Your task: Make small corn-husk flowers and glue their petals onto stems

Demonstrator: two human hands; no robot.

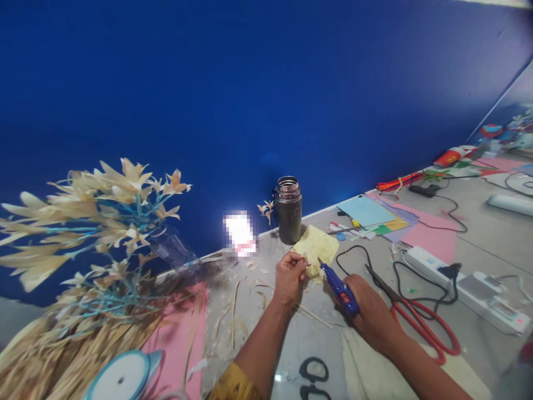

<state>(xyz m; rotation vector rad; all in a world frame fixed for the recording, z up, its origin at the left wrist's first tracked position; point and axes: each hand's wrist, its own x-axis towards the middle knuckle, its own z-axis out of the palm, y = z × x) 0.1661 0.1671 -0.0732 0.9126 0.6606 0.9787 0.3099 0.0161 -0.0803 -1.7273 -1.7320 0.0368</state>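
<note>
My left hand (289,276) is closed in a pinch on a small pale piece held against a yellowish husk sheet (315,246) lying on the grey table. My right hand (372,314) grips a blue glue gun (339,289), its nozzle pointing at the spot beside my left fingers. The gun's black cord (362,253) loops away to the right. A dark metal flask (288,210) with its lid off stands just behind the husk sheet, against the blue wall.
A husk-flower arrangement on blue stems (95,222) and a heap of dry husks fill the left. Red-handled scissors (420,325) lie right of my right hand; black scissors (312,378) near the front edge. A white power strip (462,286), coloured papers (368,214), a ribbon spool (122,378).
</note>
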